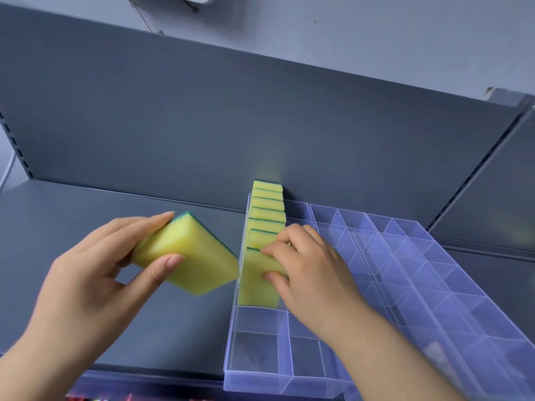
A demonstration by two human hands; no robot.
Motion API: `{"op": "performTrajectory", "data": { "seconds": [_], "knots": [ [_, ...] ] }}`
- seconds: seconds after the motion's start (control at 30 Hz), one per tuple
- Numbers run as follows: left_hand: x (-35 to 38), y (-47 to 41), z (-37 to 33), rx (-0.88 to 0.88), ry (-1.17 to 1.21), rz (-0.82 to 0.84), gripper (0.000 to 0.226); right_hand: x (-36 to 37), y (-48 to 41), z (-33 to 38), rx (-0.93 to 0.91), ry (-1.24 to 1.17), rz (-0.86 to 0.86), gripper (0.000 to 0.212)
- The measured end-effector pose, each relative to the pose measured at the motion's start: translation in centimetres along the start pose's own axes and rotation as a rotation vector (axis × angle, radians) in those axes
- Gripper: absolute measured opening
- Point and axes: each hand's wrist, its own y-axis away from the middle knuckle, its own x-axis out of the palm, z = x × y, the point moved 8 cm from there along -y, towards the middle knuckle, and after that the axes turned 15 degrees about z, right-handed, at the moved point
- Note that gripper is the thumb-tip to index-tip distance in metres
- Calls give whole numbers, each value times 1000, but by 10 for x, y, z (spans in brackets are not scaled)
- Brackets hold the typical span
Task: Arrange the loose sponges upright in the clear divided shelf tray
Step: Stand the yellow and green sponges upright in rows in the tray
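At the near end of the tray (254, 380) the clear compartments hold nothing. Just beyond them the standing row begins, in the tray's leftmost lane.

The right hand (312, 267) reaches over the tray and pinches the front sponge (256, 282) of that row, thumb on its yellow face and fingertips over its top edge, apparently steadying it upright. The left hand (86, 273) is just left of the tray, above the shelf (86, 209). It grasps a loose sponge (185, 256) between thumb and fingers, tilted with its green scouring side away from the camera, one corner almost touching the tray's left wall.

The step in hand looks like adding the next sponge. That calls for turning the loose sponge upright to match the others and lowering it into the lane in front of the held one. The right hand would need to keep the row from toppling forward.

By my count seven sponges stand in the row (267, 209), which runs back to the tray's far end against the grey back panel (231, 111). With the one being held that makes eight, and there are two hands. The lanes to the right of the row are empty. I cannot tell whether the clear plastic is one tray or several set side by side.
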Motion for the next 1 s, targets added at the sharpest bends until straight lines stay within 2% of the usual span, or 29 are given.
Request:
{"op": "performTrajectory", "data": {
  "seconds": [0.1, 0.2, 0.27, 0.37, 0.53, 0.67, 1.0],
  "knots": [
    [9, -3, -16, 57, 40, 31, 34, 0, 1, -2, 71, -89, 47, 32],
    [23, -7, -33, 125, 54, 94, 33, 7, 2, -11, 139, -273, 150, 18],
    [31, -10, -40, 148, 51, 128, 36, 6, 2, -18, 139, -390, 137, 12],
    [41, -17, -45, 164, 84, 159, 35, 4, 0, -24, 148, -520, 163, 19],
    [50, -23, -46, 141, 151, 162, 36, 1, 4, -31, 157, -544, 251, 41],
    [50, -25, -45, 161, 108, 179, 30, 3, 5, -31, 130, -523, 261, 52],
    [65, -23, -61, 300, -82, 285, 29, 3, 8, -30, 113, -477, 253, 52]
  ]
}}
